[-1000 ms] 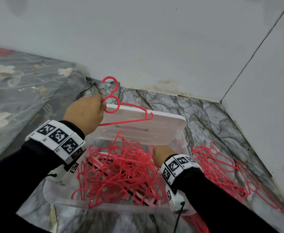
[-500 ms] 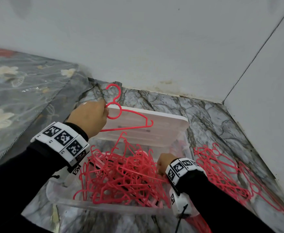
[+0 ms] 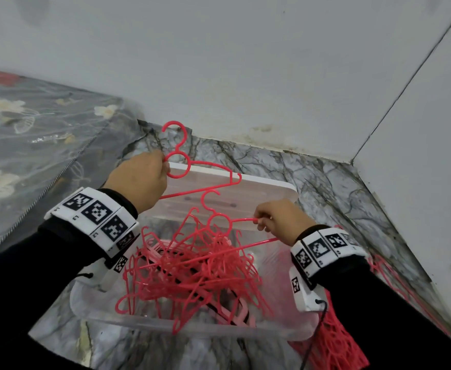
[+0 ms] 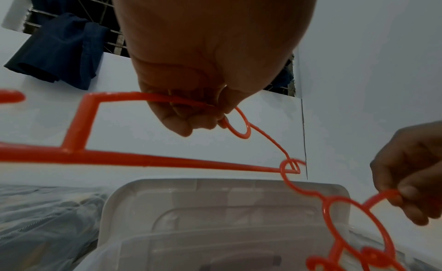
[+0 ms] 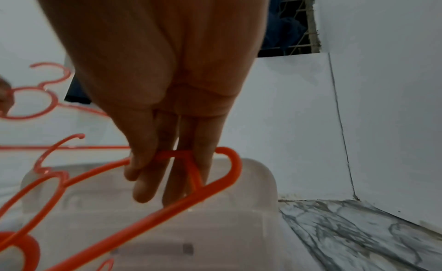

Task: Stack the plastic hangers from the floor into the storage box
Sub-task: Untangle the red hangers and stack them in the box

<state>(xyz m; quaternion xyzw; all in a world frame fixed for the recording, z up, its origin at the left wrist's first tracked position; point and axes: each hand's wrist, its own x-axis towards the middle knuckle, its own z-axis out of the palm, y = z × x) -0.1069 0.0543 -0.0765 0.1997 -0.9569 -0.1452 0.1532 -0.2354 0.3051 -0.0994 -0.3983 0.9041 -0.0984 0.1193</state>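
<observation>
A clear plastic storage box (image 3: 165,323) sits on the marble floor, filled with a tangled heap of red hangers (image 3: 192,273). My left hand (image 3: 163,166) (image 4: 191,121) holds one red hanger (image 3: 205,180) (image 4: 167,159) up above the box's far side, fingers curled round its shoulder beside the ring. My right hand (image 3: 261,222) (image 5: 153,173) pinches the shoulder of a second red hanger (image 3: 219,222) (image 5: 143,214) (image 4: 334,209), raised out of the heap. More red hangers (image 3: 395,284) lie on the floor to the right of the box.
The box's translucent lid (image 3: 259,198) leans up behind the box. A white wall corner (image 3: 352,161) closes in behind and on the right. A mattress in flowered plastic (image 3: 32,145) lies to the left. A red net bag (image 3: 334,348) rests by the box's near right corner.
My right hand has risen from the heap, lifting a second hanger by its shoulder. The left hand and its hanger have stayed roughly in place above the box.
</observation>
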